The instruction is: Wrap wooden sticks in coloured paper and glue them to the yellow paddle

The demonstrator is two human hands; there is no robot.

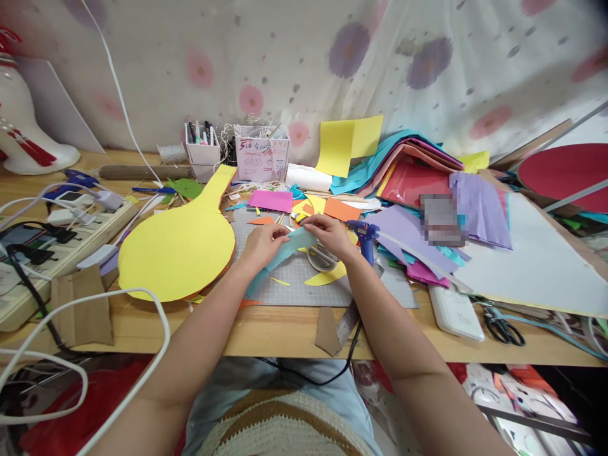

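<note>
A strip of light blue paper (293, 243) stretches between my two hands over the grey cutting mat (304, 294). My left hand (265, 243) pinches it near the middle, and its lower end trails down to the left under my forearm. The upper right end is pinched by my right hand (329, 233). Beneath my right hand lies a roll of clear tape (322, 258), partly covered. A blue glue gun (365, 237) stands just right of that hand. A yellow paper pipa-like shape (178, 253) lies to the left of my left hand.
Colored paper scraps (270, 201) litter the mat's far side. Behind stand a pen holder (202, 144) and a white box (262, 155). Stacked paper (413, 164), a white power bank (456, 313) and black scissors (503, 326) lie right. A power strip (95, 244) and cables crowd the left.
</note>
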